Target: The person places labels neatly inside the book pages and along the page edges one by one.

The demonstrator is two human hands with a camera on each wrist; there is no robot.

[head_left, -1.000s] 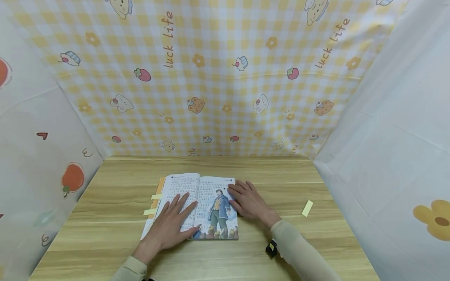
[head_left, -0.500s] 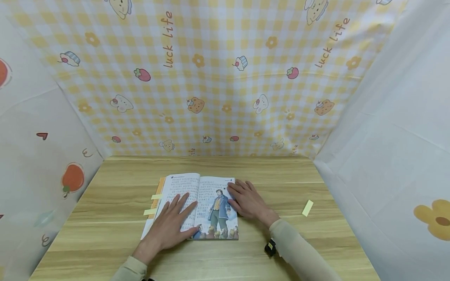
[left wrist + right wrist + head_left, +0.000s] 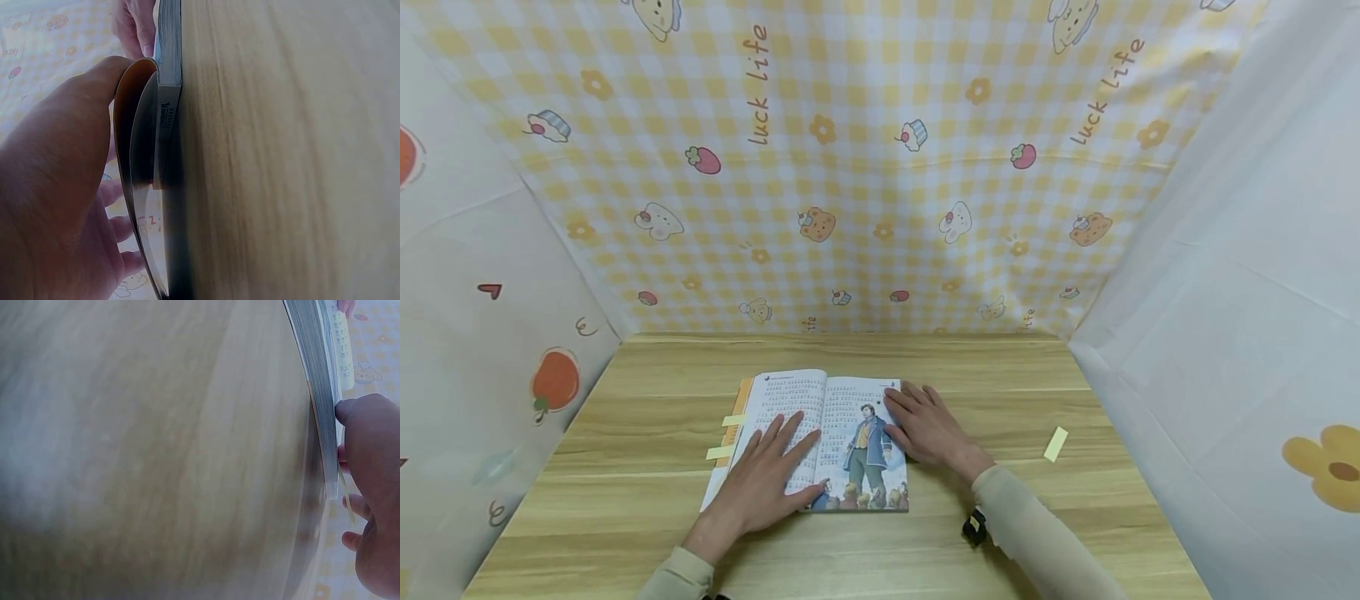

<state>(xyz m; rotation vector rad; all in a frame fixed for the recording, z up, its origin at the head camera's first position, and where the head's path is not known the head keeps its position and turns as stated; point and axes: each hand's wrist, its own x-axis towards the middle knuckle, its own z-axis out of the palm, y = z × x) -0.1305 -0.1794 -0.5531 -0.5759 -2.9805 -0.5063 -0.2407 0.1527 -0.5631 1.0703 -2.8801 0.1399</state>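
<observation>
An open book [image 3: 857, 392] lies on the wooden table, text on its left page and a picture of a man in a blue coat on its right page. My left hand [image 3: 763, 479] rests on the left page with fingers spread. At the right page's outer edge, my right hand [image 3: 928, 429] touches the paper with its fingertips, the fingers extended. In the right wrist view the thumb meets the page edge, and a thin pale yellow strip [image 3: 345, 494] shows by the fingers. Two pale yellow sticky tabs [image 3: 720, 452] stick out from the book's left side.
Another pale yellow sticky note [image 3: 1056, 444] lies on the table [image 3: 1000, 367] to the right. A yellow checked cloth [image 3: 880, 183] hangs behind, with white cloths on both sides. A small black object [image 3: 975, 527] sits by the right sleeve.
My right hand and forearm have shifted very slightly left. The left hand and the book stay put.
</observation>
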